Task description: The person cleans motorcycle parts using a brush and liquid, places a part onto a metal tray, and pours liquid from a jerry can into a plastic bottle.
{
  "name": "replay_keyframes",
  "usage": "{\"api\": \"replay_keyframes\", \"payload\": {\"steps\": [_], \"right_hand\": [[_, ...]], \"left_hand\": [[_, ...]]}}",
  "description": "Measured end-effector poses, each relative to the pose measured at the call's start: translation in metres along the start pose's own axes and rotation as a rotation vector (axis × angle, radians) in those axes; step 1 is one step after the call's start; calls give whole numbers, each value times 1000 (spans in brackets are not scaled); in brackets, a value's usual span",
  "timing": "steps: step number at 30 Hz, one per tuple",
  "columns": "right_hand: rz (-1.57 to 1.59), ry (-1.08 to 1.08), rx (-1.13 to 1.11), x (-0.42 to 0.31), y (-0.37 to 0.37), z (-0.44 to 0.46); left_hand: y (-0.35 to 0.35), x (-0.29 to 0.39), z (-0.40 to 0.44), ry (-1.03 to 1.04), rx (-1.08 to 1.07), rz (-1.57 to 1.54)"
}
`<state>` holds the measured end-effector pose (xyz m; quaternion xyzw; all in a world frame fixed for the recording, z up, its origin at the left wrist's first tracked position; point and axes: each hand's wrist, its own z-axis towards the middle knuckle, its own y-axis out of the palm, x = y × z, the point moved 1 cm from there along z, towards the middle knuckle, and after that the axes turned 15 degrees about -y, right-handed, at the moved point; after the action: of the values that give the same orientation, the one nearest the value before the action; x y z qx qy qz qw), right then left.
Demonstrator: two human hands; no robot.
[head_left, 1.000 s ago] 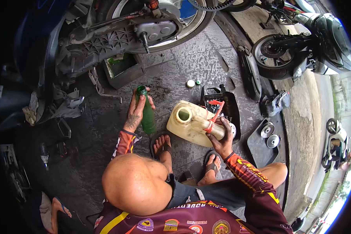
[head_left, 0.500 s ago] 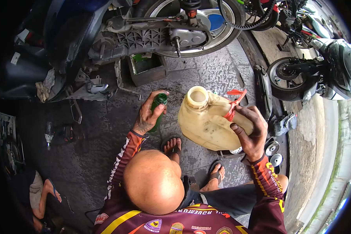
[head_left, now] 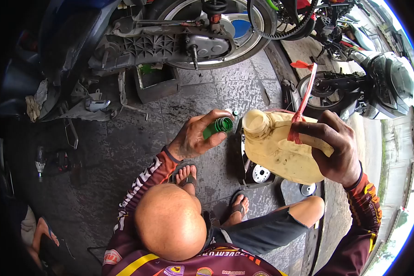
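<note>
My left hand [head_left: 197, 135] is wrapped round a green bottle [head_left: 224, 124], its open mouth facing up and to the right. Close by, a yellowish plastic jug [head_left: 280, 154] is tilted with its uncapped neck toward the bottle; the two mouths are apart. The jug's handle is in my right hand [head_left: 333, 147]. A red strip [head_left: 303, 99] is tied round that handle. Whether liquid is in the jug cannot be made out. Below the jug lies a black tray [head_left: 250, 177] with a round metal part, partly hidden.
A motorcycle wheel and engine case [head_left: 209, 44] are at the top, near a metal box [head_left: 158, 86]. More motorcycles [head_left: 386, 83] stand at the right. Power tools [head_left: 40, 162] lie at the left. Another person's foot [head_left: 49, 232] shows at the lower left.
The jug has been raised and moved right, its neck now tipped toward the bottle. My left hand has moved right with the bottle, which now leans toward the jug. The camera view has shifted.
</note>
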<state>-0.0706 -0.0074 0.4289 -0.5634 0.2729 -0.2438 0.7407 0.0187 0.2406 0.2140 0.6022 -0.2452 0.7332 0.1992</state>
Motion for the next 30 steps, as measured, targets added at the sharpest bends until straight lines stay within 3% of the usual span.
{"api": "replay_keyframes", "payload": {"steps": [5,10,25,30], "right_hand": [[28,79,-139,2,-15,3],[23,15,-251,3,-20,9],[22,6,-385,-2,-23,13],[26,-13,-332,-2,-17,9]], "left_hand": [[20,-6,13,68,-63,34],[32,1,15,2,-117,55],[46,-5,12,-54,-175,93],[49,-5,13,-107,-242,96]]}}
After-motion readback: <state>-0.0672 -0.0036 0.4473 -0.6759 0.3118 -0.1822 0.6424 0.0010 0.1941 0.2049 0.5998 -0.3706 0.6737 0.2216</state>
